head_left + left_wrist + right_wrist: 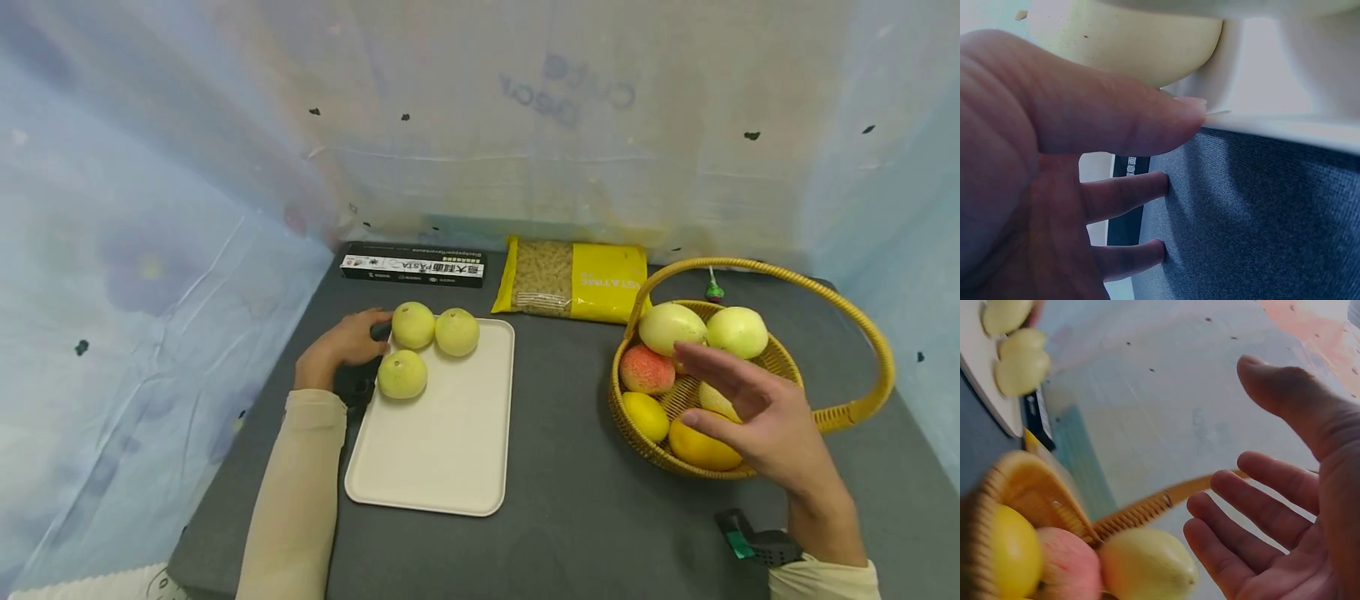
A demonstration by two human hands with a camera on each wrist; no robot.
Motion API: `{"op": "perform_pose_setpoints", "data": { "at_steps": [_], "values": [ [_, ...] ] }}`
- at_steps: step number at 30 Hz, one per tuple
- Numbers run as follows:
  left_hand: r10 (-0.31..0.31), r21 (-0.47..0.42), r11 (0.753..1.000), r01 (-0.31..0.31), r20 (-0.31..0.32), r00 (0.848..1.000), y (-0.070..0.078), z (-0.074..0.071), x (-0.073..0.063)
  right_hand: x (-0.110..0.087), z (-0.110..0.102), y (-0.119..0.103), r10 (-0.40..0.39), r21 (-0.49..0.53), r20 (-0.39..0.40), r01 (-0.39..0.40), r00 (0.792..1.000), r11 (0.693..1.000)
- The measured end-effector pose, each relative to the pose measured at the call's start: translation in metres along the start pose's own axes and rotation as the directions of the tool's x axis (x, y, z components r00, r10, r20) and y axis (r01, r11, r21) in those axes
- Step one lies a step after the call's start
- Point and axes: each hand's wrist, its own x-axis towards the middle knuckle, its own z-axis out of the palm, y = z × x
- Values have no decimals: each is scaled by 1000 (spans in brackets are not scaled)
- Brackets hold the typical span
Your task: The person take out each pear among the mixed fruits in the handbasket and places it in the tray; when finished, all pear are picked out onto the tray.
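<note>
My left hand [348, 340] is at the far left edge of a white tray [450, 450], its thumb tip [1179, 119] touching the rim in the left wrist view. Its fingers reach out straight beside the tray. Three round yellow-green fruits sit at the tray's far end, the left rear fruit [413, 325] right by my fingertips. Above the wicker basket [626, 417] on the right, my right hand [772, 417] hovers with fingers extended and nothing held. The basket contains a peach-like red fruit [647, 369], a lemon [645, 417], an orange-yellow fruit [701, 443] and several pale-green fruits [672, 330], one partly hidden by the hand.
Behind the tray lies a black pasta box [412, 263]. A yellow bag of pasta [607, 279] lies right of it. The basket's tall handle [877, 350] arches over toward the right. A small green item [714, 290] shows beyond the basket. Grey cloth [570, 500] covers the table.
</note>
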Motion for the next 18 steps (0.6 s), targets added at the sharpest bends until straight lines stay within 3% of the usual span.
{"op": "perform_pose_setpoints", "data": {
  "at_steps": [6,9,14,18],
  "values": [
    [-5,-3,1000,5,4,1000,-1,0,0,12,-17,-3,28,-35,-85,-31,996,999],
    [-10,-5,1000,10,6,1000,-1,0,0,22,-21,-5,78,-131,-126,-95,989,987],
    [-11,-9,1000,11,-1,1000,-2,0,1,39,-25,-3,159,-342,-199,-220,967,913],
    [-12,-4,1000,12,0,1000,-2,1,1,49,-29,7,210,-391,-233,-289,950,874]
  ]
}}
